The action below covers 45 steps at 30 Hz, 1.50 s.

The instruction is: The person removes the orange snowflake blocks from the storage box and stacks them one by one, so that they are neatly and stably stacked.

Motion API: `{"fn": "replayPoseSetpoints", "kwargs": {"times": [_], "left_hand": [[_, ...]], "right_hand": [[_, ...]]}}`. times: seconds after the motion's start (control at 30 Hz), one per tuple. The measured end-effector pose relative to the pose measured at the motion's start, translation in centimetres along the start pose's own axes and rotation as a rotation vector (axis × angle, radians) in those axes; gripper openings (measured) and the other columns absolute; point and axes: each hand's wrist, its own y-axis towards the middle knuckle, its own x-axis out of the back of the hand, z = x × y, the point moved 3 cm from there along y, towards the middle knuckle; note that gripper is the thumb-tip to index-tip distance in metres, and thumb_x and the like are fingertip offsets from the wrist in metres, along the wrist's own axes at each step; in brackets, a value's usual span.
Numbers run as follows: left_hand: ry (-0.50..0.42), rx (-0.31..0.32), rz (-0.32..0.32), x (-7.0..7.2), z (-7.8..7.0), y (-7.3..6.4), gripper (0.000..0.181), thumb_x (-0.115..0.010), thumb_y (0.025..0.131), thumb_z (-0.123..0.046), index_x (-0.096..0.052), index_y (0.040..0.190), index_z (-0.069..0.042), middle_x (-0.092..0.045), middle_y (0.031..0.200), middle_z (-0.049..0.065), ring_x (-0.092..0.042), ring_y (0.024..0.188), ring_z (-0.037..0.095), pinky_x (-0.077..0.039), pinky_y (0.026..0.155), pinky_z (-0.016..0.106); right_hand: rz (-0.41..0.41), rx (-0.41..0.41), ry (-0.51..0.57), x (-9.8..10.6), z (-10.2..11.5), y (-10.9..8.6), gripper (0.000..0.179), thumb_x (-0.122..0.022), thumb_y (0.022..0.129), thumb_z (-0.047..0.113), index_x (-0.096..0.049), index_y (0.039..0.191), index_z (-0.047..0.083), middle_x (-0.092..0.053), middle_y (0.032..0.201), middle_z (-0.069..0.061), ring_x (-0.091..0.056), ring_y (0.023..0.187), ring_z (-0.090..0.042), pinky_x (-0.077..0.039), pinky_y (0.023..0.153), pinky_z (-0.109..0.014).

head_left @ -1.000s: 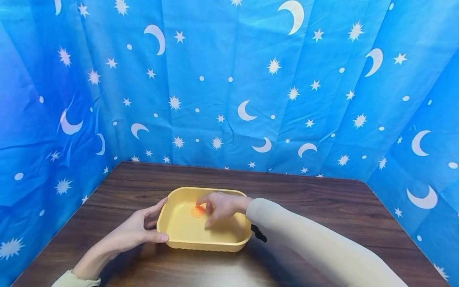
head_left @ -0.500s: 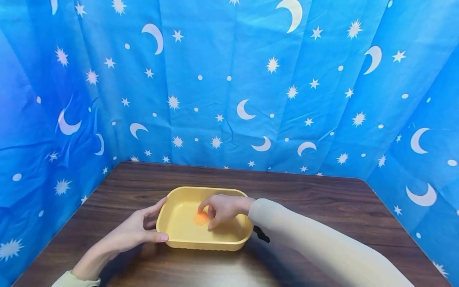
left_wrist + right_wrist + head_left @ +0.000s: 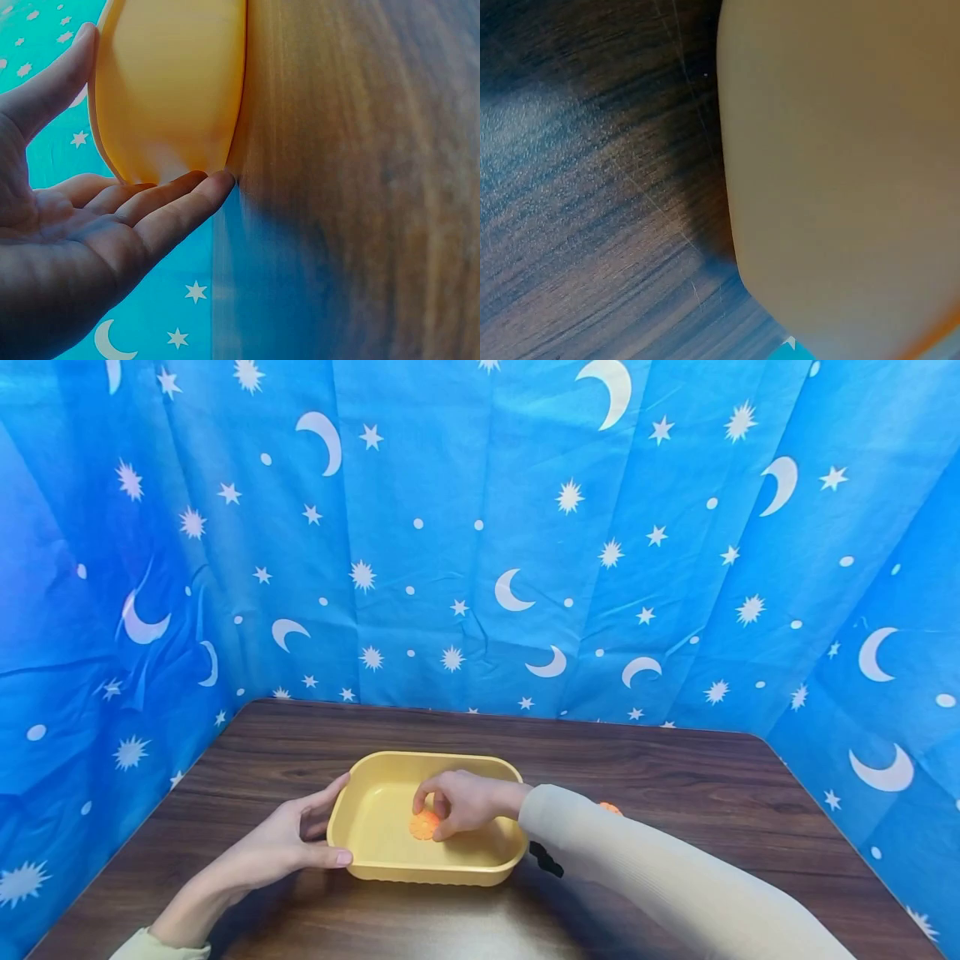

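A yellow rectangular tub (image 3: 375,827) with rounded corners stands on the table. My left hand (image 3: 277,839) holds its left end, thumb at the near corner and fingers at the far one. In the left wrist view, the fingers (image 3: 202,196) lie against the tub's outer wall. My right hand (image 3: 461,800) reaches inside, thumb and index finger pinching a small flat orange piece (image 3: 425,826) with a scalloped edge, low over the tub floor. The right wrist view shows mostly the tub's side (image 3: 840,165); the hand does not appear there.
Another orange piece (image 3: 611,808) peeks out behind the right sleeve (image 3: 645,860), mostly hidden. A black item (image 3: 545,858) shows beneath the right cuff. The dark wood table (image 3: 675,768) is enclosed by blue cloth (image 3: 450,552) with moons and stars.
Inside the tub, the orange piece has shifted slightly right and nearer along with my right hand's fingers. A second orange piece has come into view beyond the sleeve. My left hand stays put.
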Motion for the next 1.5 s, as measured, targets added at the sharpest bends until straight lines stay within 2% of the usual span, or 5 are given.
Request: {"fn": "replayPoseSetpoints", "kwargs": {"times": [0.3, 0.63, 0.93, 1.27, 1.5], "left_hand": [[0.003, -0.019, 0.009, 0.0, -0.2, 0.0, 0.106, -0.087, 0.087, -0.026, -0.022, 0.168, -0.007, -0.025, 0.169, 0.027, -0.044, 0.143, 0.05, -0.048, 0.108, 0.057], [-0.01, 0.01, 0.0, -0.2, -0.1, -0.2, 0.105, -0.086, 0.088, -0.028, -0.022, 0.168, -0.008, -0.027, 0.168, 0.026, -0.045, 0.143, 0.049, -0.051, 0.106, 0.053], [-0.002, -0.005, 0.004, -0.1, -0.3, -0.2, 0.105, -0.086, 0.088, -0.027, -0.021, 0.168, -0.007, -0.027, 0.169, 0.026, -0.045, 0.143, 0.049, -0.05, 0.107, 0.055], [-0.001, 0.001, 0.002, -0.1, -0.2, -0.3, 0.105, -0.086, 0.088, -0.027, -0.022, 0.168, -0.007, -0.028, 0.168, 0.025, -0.045, 0.144, 0.048, -0.049, 0.108, 0.055], [-0.008, -0.012, 0.003, 0.0, -0.1, -0.2, 0.104, -0.086, 0.088, -0.026, -0.022, 0.168, -0.007, -0.026, 0.169, 0.025, -0.046, 0.143, 0.048, -0.051, 0.107, 0.051]], "right_hand": [[-0.066, -0.009, -0.021, 0.1, 0.1, -0.4, 0.035, -0.091, 0.083, 0.009, -0.066, 0.108, 0.011, -0.064, 0.096, -0.002, -0.057, 0.085, -0.013, -0.049, 0.08, -0.024], [-0.06, -0.024, 0.029, 0.1, 0.0, -0.7, 0.045, -0.091, 0.082, 0.005, -0.065, 0.117, 0.013, -0.063, 0.097, 0.001, -0.057, 0.085, -0.011, -0.05, 0.079, -0.024], [-0.062, -0.011, 0.065, 0.0, -0.3, -0.7, 0.039, -0.09, 0.081, 0.0, -0.07, 0.113, 0.012, -0.065, 0.094, 0.003, -0.058, 0.082, -0.01, -0.052, 0.077, -0.023], [-0.088, 0.003, 0.18, 0.2, -0.7, -0.9, 0.041, -0.092, 0.078, 0.001, -0.071, 0.112, 0.01, -0.067, 0.092, -0.001, -0.058, 0.08, -0.012, -0.051, 0.074, -0.025], [-0.12, 0.013, 0.31, 0.7, -0.7, -1.4, 0.041, -0.091, 0.078, -0.002, -0.073, 0.114, 0.006, -0.068, 0.094, -0.003, -0.059, 0.078, -0.015, -0.051, 0.069, -0.024]]}}
